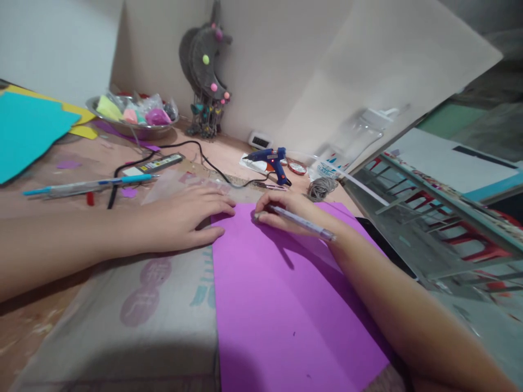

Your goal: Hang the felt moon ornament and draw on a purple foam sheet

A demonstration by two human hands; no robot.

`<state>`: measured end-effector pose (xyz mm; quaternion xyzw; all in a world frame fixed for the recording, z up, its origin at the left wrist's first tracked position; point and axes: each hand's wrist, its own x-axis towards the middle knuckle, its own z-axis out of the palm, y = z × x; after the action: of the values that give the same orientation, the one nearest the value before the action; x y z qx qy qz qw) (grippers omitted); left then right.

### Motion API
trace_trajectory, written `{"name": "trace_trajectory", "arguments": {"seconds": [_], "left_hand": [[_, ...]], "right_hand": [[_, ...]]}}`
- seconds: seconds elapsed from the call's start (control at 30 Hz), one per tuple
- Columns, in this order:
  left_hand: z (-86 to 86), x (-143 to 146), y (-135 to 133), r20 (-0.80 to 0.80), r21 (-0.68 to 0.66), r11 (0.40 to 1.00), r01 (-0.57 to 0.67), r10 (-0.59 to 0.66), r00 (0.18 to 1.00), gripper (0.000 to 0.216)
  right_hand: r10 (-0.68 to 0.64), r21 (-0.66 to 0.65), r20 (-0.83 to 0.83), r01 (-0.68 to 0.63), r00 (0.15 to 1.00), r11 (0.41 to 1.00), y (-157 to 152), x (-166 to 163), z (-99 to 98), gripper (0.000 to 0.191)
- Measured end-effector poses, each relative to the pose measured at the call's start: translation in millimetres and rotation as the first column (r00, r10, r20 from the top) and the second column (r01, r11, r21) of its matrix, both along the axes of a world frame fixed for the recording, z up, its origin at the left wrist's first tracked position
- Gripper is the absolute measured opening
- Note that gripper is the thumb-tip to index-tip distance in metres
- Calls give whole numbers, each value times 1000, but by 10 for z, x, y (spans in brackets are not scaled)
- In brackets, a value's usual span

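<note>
A large purple sheet of paper [261,305] lies flat in front of me, partly over a printed sheet of packaging [180,316]. My left hand [192,218] rests flat with fingers stretched out, its fingertips at the purple sheet's left edge. Above the sheet's far part, my right hand [281,212] is closed around a pen [304,222], with the pen's rear end pointing back over the wrist. The pen's tip is hidden by the fingers. A few small dark marks show low on the purple sheet.
Behind the hands are a blue glue gun [278,162], a ball of grey yarn [322,188] and a black cable [200,147]. A metal bowl [143,130] of colourful packets stands back left, near turquoise paper [32,130]. A blue-ended pen [93,186] lies left.
</note>
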<state>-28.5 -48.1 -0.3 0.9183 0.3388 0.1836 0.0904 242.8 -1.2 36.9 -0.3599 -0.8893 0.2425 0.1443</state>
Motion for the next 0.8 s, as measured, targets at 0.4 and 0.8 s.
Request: {"name": "trace_trajectory", "arguments": {"seconds": [0.4,0.8], "left_hand": [[-6,-1,-3,-2,4,1000,-13,13,1000,43],[-1,8,-3,-3,-2,1000,-21,21,1000,42]], "right_hand": [[-20,60,-73,24,997,998,14,-49,-136,6],[-72,42,-54,75,996,996,-2,-87,-133,5]]}}
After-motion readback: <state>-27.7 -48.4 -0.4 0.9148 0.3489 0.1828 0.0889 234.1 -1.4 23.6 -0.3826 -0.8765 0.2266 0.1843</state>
